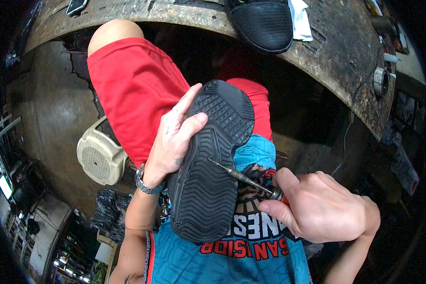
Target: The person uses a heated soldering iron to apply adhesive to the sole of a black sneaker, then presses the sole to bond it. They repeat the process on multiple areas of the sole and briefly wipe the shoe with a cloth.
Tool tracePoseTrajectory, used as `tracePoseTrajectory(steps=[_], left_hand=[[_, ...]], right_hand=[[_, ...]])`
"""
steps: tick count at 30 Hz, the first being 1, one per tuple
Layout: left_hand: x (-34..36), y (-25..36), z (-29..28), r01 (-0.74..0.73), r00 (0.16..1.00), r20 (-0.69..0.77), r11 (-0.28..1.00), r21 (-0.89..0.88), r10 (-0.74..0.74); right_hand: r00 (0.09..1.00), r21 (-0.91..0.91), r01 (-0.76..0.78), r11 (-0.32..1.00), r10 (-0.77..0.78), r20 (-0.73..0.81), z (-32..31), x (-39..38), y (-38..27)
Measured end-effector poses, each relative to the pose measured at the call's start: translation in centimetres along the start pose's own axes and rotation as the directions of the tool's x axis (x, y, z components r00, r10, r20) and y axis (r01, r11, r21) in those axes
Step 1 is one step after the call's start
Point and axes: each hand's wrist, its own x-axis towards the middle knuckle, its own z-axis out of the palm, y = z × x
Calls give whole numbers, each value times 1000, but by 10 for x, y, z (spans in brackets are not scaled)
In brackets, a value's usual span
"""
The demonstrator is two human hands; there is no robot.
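A black shoe is held sole-up over my lap, its patterned rubber underside facing me. My left hand is wrapped along its left side, thumb pressed on the sole and fingers round the edge. In my right hand is a thin metal-shafted hand tool, like an awl, with its handle mostly hidden by my fingers. The shaft crosses the sole's right edge, and its tip rests at a groove near the middle of the sole; whether it is in the material I cannot tell.
A worn workbench curves across the top, carrying another black shoe, a white cloth and a metal ring-shaped item. A cream plastic stool stands at left. Dark plastic bags lie lower left; a cord hangs at right.
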Motion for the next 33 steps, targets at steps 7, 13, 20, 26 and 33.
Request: tracePoseTrajectory(steps=[7, 13, 20, 26, 33], left_hand=[[1, -4, -2, 7, 1000, 18, 995, -98, -5], [1, -10, -6, -19, 1000, 1, 993, -119, 20], [-2, -11, -6, -40, 999, 6, 993, -114, 41], [-3, -10, -5, -47, 999, 9, 993, -108, 48], [-2, -11, -4, -56, 998, 16, 989, -135, 58]], right_hand=[[988, 48, 77, 996, -70, -140, 23, 0, 10], [960, 89, 116, 989, -89, -265, 59, 7, 20], [912, 165, 225, 960, -147, -383, 79, 16, 31], [904, 242, 278, 930, -168, -393, 72, 12, 35], [950, 184, 218, 958, -166, -263, 54, 3, 35]])
